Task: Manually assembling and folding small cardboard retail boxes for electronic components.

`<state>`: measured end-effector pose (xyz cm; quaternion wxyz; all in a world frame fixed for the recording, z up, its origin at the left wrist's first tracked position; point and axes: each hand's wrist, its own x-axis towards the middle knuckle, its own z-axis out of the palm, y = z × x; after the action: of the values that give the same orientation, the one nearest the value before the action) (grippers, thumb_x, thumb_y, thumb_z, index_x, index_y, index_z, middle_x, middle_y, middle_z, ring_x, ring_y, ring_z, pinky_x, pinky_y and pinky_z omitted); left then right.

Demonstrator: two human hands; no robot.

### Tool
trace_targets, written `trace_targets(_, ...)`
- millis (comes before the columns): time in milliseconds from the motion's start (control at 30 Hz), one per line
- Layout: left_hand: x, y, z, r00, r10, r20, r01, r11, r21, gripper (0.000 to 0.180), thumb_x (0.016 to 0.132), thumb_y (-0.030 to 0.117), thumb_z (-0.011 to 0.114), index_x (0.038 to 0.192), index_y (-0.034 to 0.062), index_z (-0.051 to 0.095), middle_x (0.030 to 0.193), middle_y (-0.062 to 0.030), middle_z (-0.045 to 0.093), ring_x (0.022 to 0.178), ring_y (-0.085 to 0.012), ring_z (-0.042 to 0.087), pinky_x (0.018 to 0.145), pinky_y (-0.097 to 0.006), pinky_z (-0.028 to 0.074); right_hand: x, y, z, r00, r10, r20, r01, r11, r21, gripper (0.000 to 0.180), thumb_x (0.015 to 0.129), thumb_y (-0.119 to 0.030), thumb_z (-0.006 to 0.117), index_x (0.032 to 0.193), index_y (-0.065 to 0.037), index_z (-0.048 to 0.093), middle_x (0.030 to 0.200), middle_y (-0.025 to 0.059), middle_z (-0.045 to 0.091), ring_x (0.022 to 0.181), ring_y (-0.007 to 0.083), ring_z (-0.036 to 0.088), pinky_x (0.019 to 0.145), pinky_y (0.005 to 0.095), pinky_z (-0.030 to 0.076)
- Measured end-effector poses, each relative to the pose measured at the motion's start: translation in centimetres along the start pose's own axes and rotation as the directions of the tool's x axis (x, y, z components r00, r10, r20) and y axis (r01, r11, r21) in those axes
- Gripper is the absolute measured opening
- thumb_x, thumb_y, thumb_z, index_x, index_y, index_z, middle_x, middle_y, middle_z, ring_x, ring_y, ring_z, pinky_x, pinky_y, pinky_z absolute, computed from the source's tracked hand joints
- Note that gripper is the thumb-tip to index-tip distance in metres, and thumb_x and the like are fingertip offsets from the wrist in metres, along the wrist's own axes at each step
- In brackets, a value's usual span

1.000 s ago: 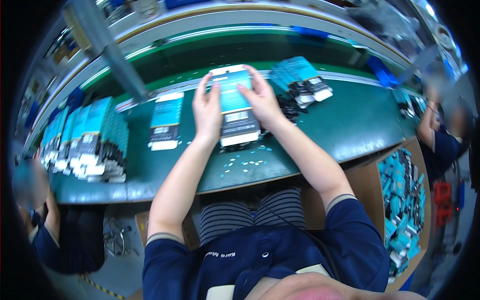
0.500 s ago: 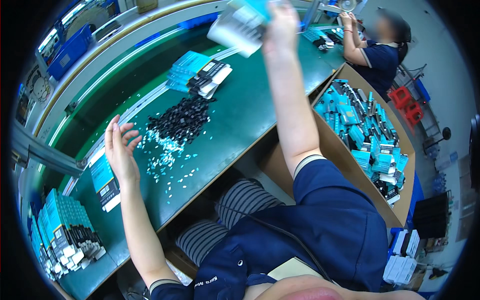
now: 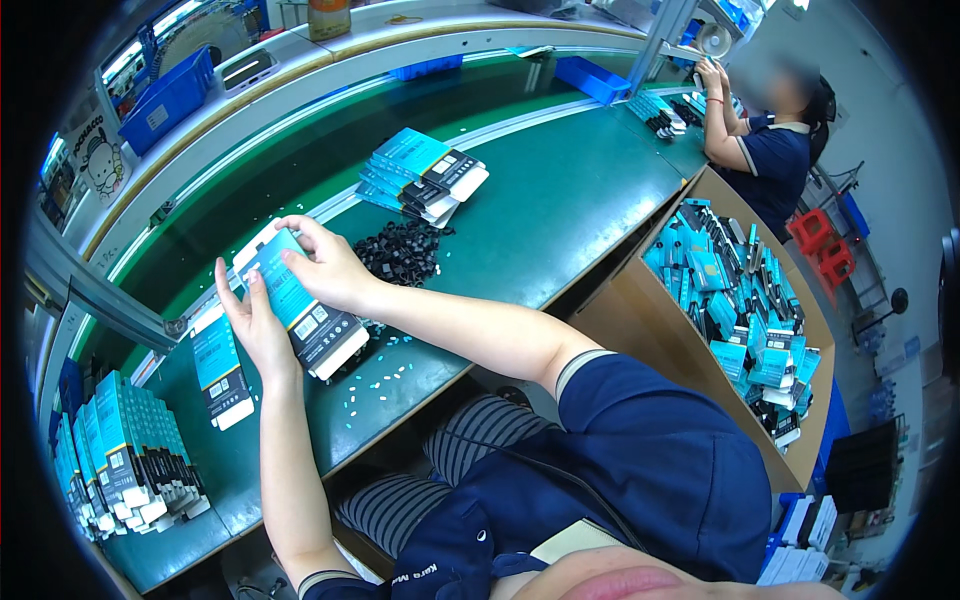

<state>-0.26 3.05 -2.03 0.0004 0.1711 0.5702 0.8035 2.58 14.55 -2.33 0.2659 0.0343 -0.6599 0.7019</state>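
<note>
Both hands hold a flat teal-and-black carton (image 3: 285,285) tilted over the table; whether it is one or several together I cannot tell. My right hand (image 3: 335,270) grips its far right edge, thumb on the printed face. Along the near left edge, my left hand (image 3: 255,325) has its thumb against the carton and its index finger raised beside it. Just left lies another flat carton (image 3: 220,362) on the table. Behind my right hand is a heap of small black parts (image 3: 400,248), partly covered by the hand and forearm.
Flat cartons stand packed at the lower left (image 3: 135,455), and a fanned stack (image 3: 410,165) lies mid-table. Small pale pieces (image 3: 375,385) are scattered near the edge. A large cardboard box (image 3: 610,305) of teal packs stands right, with a co-worker (image 3: 775,145) beyond.
My right hand has come down and left from the far side of the table, bringing the carton over to my left hand. My left hand has closed onto the carton's edge.
</note>
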Motion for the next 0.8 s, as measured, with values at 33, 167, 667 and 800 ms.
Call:
trace_targets(33,0.0,0.0,0.0,1.000,0.002,0.006,-0.002,1.000,0.003,0.043,0.096,0.017,0.048,0.135,0.0096,0.033,0.107,-0.0137,0.059,0.093,-0.0138,0.058,0.079,-0.026,0.047,0.0,0.0,0.1,1.000,-0.020,-0.018,0.020,0.999,0.027,0.033,0.090,-0.007,0.053,0.121,-0.002,0.043,0.094,0.0118,0.062,0.083,0.0105,0.059,0.069,0.0255,0.048)
trace_targets(167,0.1,-0.6,0.1,1.000,0.005,0.020,-0.005,1.000,0.012,0.026,0.095,0.017,0.051,0.118,0.0072,0.043,0.094,-0.0107,0.063,0.086,-0.0110,0.058,0.073,-0.023,0.047,-0.2,-0.4,0.1,0.990,-0.024,-0.140,0.028,0.999,0.023,0.021,0.092,-0.018,0.055,0.104,-0.002,0.049,0.079,0.0070,0.062,0.069,0.0073,0.056,0.060,0.0238,0.046)
trace_targets(667,0.1,-1.6,0.4,0.996,0.092,0.006,-0.092,0.992,0.088,0.016,0.092,0.019,0.056,0.099,0.0039,0.055,0.085,-0.0014,0.055,0.074,-0.0051,0.045,0.065,-0.021,0.037,-0.7,0.5,-1.1,0.977,0.043,-0.209,-0.057,0.996,-0.062,0.016,0.089,-0.018,0.061,0.093,-0.003,0.064,0.083,0.0000,0.061,0.077,0.0050,0.052,0.070,0.0212,0.043)
trace_targets(800,-0.5,-0.9,0.7,0.999,0.042,0.009,-0.042,0.998,0.042,0.015,0.090,0.015,0.059,0.097,0.0026,0.054,0.071,0.0018,0.055,0.061,-0.0015,0.043,0.052,-0.019,0.033,-1.0,0.4,-1.4,0.984,0.064,-0.165,-0.053,0.996,0.072,0.018,0.090,-0.012,0.058,0.104,-0.002,0.060,0.083,0.0009,0.063,0.074,0.0028,0.054,0.064,0.0182,0.043)
